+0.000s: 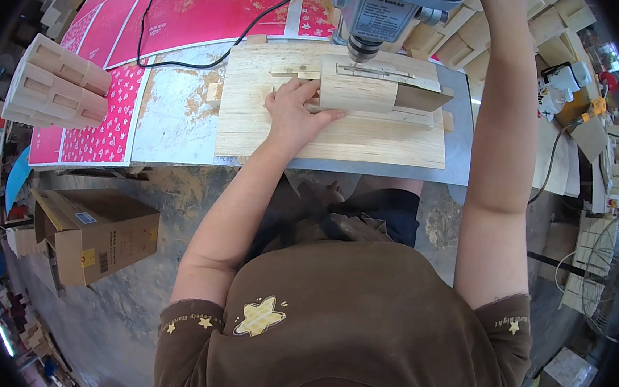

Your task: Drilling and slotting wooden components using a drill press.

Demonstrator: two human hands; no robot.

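Note:
My left hand (pixel 298 112) grips the left end of a pale wooden piece (pixel 357 93), thumb along its near edge and fingers curled at its end. The piece lies on a light wooden board (pixel 328 144) between thin wooden strips, and a darker flat part juts from its right end. Directly above its far side is the chuck of a bench drill (pixel 363 48); whether the bit touches the wood I cannot tell. My right forearm (pixel 504 136) reaches up beside the drill, and its hand lies beyond the top edge of the view.
Stacked wooden pieces with recesses (pixel 60 86) stand at the left on a pink patterned sheet (pixel 103 133). More wooden pieces line the back. A black cable (pixel 234 46) crosses the table. An open cardboard box (pixel 102 239) sits on the floor at left, a fan (pixel 601 275) at right.

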